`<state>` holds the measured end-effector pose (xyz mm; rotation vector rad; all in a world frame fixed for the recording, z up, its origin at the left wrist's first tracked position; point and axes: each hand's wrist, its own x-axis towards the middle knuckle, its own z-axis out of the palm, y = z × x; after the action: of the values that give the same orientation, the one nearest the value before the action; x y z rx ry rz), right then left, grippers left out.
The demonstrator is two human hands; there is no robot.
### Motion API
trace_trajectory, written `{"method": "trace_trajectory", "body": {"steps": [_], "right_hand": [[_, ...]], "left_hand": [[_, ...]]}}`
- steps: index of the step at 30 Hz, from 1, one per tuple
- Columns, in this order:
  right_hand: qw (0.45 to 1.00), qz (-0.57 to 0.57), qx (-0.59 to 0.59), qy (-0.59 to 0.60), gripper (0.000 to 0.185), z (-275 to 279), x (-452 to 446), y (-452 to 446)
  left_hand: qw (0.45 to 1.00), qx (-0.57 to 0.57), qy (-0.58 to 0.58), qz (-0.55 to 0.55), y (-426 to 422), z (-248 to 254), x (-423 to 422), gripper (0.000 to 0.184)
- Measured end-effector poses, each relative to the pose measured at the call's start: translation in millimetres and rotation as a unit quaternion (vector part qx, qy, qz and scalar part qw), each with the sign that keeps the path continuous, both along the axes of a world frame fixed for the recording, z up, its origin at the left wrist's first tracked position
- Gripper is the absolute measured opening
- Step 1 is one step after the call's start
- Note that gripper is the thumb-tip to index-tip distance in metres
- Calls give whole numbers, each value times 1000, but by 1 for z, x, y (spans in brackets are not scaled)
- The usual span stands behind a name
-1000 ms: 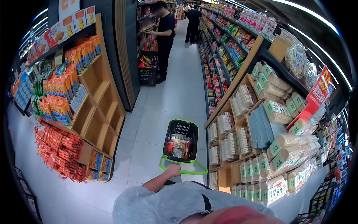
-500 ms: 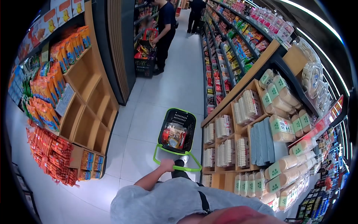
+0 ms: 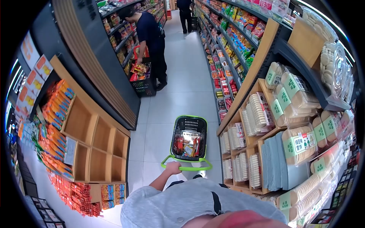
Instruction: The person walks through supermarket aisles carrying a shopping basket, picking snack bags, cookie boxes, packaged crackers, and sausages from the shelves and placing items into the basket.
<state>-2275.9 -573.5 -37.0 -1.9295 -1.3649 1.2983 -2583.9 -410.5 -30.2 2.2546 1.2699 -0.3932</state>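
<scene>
On the left, orange packets (image 3: pixel 57 104) stand beside a wooden shelf (image 3: pixel 80 117); the outermost ones smear into the dark edge of the view. Farther off, a person (image 3: pixel 152 34) in dark clothes leans over a black crate (image 3: pixel 143 89), one hand among its packets, the fingers hard to make out. In the near middle, the left hand (image 3: pixel 174 168) is wrapped round the left part of a green handle (image 3: pixel 192 168), its fingers partly hidden. Just beyond is the shopping basket (image 3: pixel 190 124); the goods (image 3: pixel 190 142) inside overlap, their print too small to read. The right hand is out of view, so I cannot tell its state. At the far end of the aisle, another shopper (image 3: pixel 185 9) is cut off by the top edge. On the right, packs of pale biscuits (image 3: pixel 300 146) fill the shelves.

Compared with half a second ago, the leaning person's head has come into view and their hand is lower, while the left hand keeps its hold.
</scene>
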Motion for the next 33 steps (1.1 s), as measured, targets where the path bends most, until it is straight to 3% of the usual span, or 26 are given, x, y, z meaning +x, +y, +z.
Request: {"method": "trace_trajectory", "body": {"steps": [12, 20, 23, 24, 25, 27, 29, 31, 33], "right_hand": [[999, -27, 30, -19, 65, 12, 42, 85], [992, -89, 55, -77, 69, 40, 17, 95], [988, -91, 56, -110, 70, 54, 6, 107], [992, -74, 62, -85, 85, 21, 7, 108], [993, -70, 38, -92, 94, 37, 0, 121], [991, -107, 51, -69, 85, 46, -17, 131], [987, -124, 98, -41, 73, 76, -27, 148], [985, -159, 62, -38, 71, 93, -38, 157], [966, -242, -77, 42, 72, 113, -47, 168]], "left_hand": [[1000, 11, 4, 3, 118, -4, 24, 24], [993, 65, -82, -48, 217, 4, 25, 26], [997, 6, -18, -72, 256, -9, 26, 32], [995, 21, -17, -93, 268, -27, 22, 32], [996, -7, 21, -81, 281, -41, 22, 32], [994, -14, 58, -89, 296, -49, 18, 36], [990, 9, -36, -134, 306, -16, 25, 31], [991, -3, -54, -121, 314, -3, 27, 28], [991, -23, -24, -130, 320, 0, 27, 27]]}}
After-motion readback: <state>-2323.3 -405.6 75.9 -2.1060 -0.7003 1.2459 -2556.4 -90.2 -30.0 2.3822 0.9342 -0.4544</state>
